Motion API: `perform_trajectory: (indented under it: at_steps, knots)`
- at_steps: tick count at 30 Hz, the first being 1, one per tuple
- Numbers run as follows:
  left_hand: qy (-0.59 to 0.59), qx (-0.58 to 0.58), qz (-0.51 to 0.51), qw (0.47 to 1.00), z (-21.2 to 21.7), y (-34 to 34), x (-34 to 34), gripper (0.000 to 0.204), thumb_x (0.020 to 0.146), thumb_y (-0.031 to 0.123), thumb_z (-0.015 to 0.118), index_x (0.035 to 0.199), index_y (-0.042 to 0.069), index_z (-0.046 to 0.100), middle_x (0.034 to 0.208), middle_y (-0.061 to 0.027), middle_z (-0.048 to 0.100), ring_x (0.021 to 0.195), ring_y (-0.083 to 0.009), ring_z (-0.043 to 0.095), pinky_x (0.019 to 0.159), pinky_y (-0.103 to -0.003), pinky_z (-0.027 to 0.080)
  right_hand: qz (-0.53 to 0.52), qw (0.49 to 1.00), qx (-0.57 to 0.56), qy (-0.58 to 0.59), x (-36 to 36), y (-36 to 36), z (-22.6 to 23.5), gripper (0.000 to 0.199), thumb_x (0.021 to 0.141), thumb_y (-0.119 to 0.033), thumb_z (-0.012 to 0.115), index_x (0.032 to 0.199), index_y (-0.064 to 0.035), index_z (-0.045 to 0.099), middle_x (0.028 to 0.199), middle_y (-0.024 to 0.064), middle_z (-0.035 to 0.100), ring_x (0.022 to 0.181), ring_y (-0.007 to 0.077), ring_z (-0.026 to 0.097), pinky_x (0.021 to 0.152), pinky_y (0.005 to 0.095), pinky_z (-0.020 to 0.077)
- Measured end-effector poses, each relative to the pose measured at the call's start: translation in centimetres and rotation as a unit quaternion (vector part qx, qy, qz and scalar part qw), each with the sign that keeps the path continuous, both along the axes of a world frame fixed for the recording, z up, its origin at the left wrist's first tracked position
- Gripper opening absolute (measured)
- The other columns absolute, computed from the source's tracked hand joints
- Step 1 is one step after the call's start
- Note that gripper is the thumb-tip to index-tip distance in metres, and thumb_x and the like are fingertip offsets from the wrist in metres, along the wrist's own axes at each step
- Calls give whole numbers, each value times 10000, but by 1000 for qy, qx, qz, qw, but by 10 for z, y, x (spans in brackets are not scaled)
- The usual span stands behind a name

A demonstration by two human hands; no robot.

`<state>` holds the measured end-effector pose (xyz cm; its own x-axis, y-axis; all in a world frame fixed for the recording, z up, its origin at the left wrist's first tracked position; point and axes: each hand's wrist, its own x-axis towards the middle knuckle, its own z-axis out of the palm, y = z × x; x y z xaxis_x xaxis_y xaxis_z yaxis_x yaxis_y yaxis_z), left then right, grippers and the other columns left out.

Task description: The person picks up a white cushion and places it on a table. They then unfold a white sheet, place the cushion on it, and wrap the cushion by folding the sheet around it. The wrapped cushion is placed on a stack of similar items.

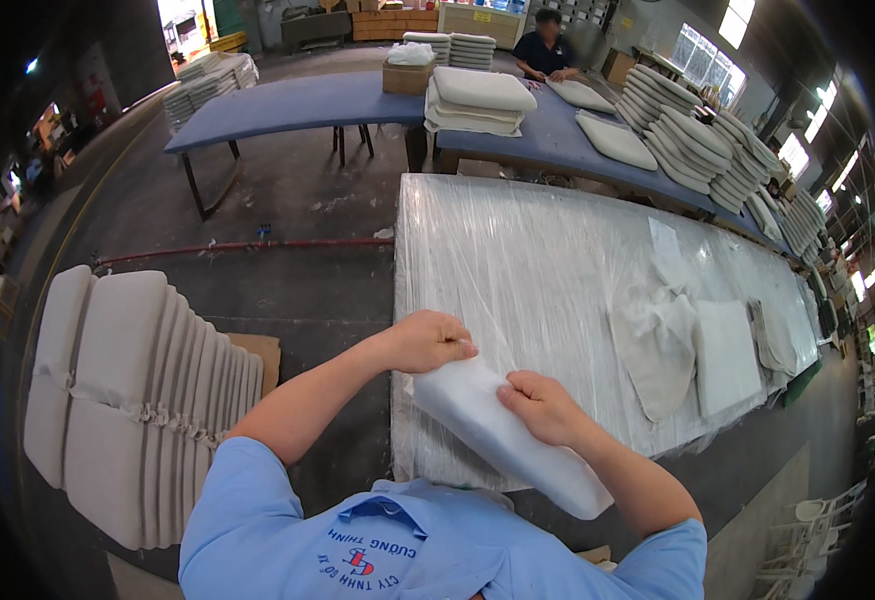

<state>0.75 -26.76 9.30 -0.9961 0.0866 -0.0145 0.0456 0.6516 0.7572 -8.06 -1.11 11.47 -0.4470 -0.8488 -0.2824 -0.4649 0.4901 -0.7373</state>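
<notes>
Before my chest, at the near edge of a plastic-wrapped table (517,260), I hold a white foam pad (502,430) that looks bent or folded over. My left hand (432,342) is closed on its far left end, thumb pressed on top. Around the upper edge, nearer its middle, closes my right hand (542,405). The pad slants from my left hand down toward my right forearm. To the right on the plastic lie a crumpled off-white fabric cover (654,350), a flat white foam pad (725,358) and a smaller greyish cover (773,338).
At my left stands a long row of off-white cushions (117,400). Beyond the wrapped table are blue-topped tables (297,105) with stacked cushions (479,100) and a cardboard box (407,76). A person (545,50) works at the far side. A red pipe (287,243) crosses the floor.
</notes>
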Motion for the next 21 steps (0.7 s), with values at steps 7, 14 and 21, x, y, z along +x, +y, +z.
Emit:
perform_trajectory:
  at_steps: [7, 14, 21]
  knots:
    - [-130, 64, 15, 989, -4, 4, -4, 304, 984, 288, 636, 1021, 10, 751, 915, -138, 722, 859, -206, 661, 785, -377, 513, -17, 982, 43, -183, -13, 6, -22, 361, 1076, -366, 510, 958, -49, 637, 823, 5, 578, 767, 128, 521, 699, 335, 449]
    - [-114, 75, 47, 990, -10, 4, 2, 306, 984, 296, 632, 974, 15, 754, 873, -142, 725, 817, -226, 662, 760, -384, 512, 85, 996, 24, -20, -8, -51, 9, 471, 1068, -403, 483, 942, 8, 676, 858, 169, 677, 813, 269, 638, 774, 403, 492]
    - [-95, 71, 118, 986, -13, 12, 14, 254, 964, 263, 655, 971, 31, 757, 863, -140, 717, 833, -277, 665, 762, -403, 511, 32, 992, -2, -125, -5, -55, -46, 456, 1078, -365, 499, 921, 21, 682, 766, 102, 648, 715, 183, 566, 690, 371, 472]
